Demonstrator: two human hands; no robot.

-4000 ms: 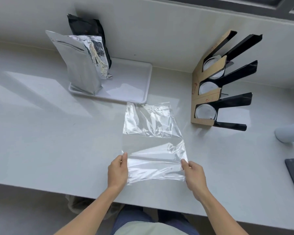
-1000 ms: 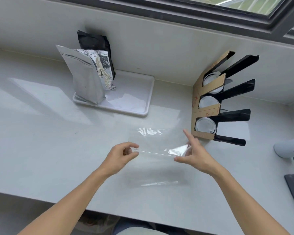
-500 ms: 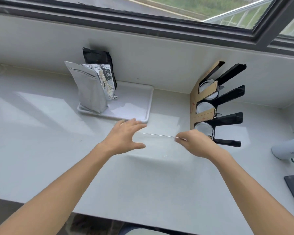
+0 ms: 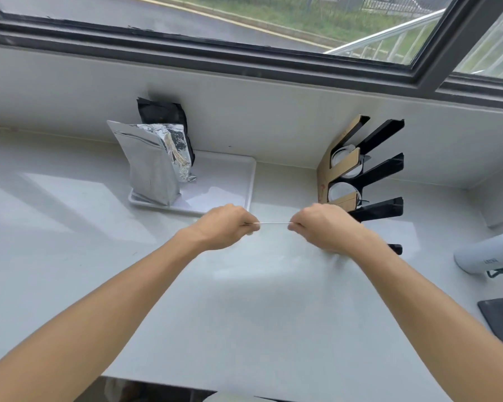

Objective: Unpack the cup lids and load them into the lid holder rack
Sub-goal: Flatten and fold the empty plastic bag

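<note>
Both hands are raised above the white surface (image 4: 70, 227). Left hand (image 4: 224, 226) and right hand (image 4: 323, 226) are each pinched shut on one end of the clear plastic bag (image 4: 274, 223), seen edge-on as a thin line between them. The lid holder rack (image 4: 360, 181), beside the right hand, carries white cup lids (image 4: 339, 191).

I see a smooth, slightly glossy worktop (image 4: 70, 227), a crinkled shiny foil bag (image 4: 151, 166), and a rack (image 4: 369, 181) of brown cardboard and glossy black plastic.
</note>
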